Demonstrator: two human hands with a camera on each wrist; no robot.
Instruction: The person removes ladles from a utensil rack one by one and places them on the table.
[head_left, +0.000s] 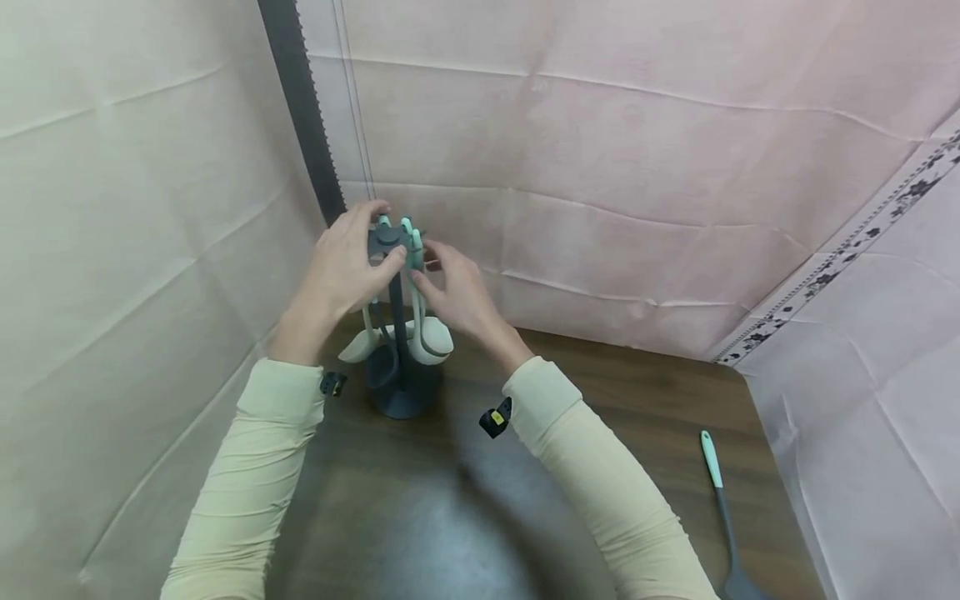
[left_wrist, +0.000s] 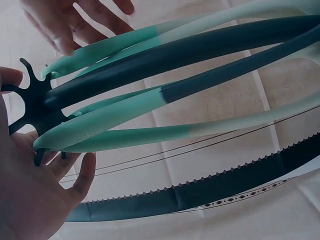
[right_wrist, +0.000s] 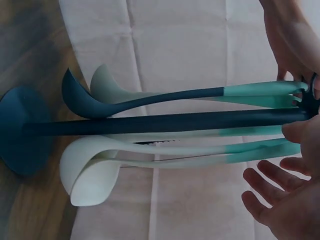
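Note:
A dark utensil stand (head_left: 397,321) rises from a round base at the back left of the table. Several utensils with mint handles hang from its hooked top, among them a dark ladle (right_wrist: 82,100) and two overlapping pale ladles (right_wrist: 95,185). My left hand (head_left: 341,258) grips that top, thumb on the near side and fingers around the far side. To the right, my right hand (head_left: 461,287) is beside the pale ladles' handles, its thumb near the hooks. In the right wrist view its fingers (right_wrist: 270,182) are spread loosely below the handles.
A turner with a mint handle (head_left: 711,460) and dark blade lies at the right side of the wooden table (head_left: 637,400). Pale creased cloth (head_left: 600,208) walls the back and both sides, close behind the stand. A dark toothed strip (head_left: 303,108) runs down the left corner.

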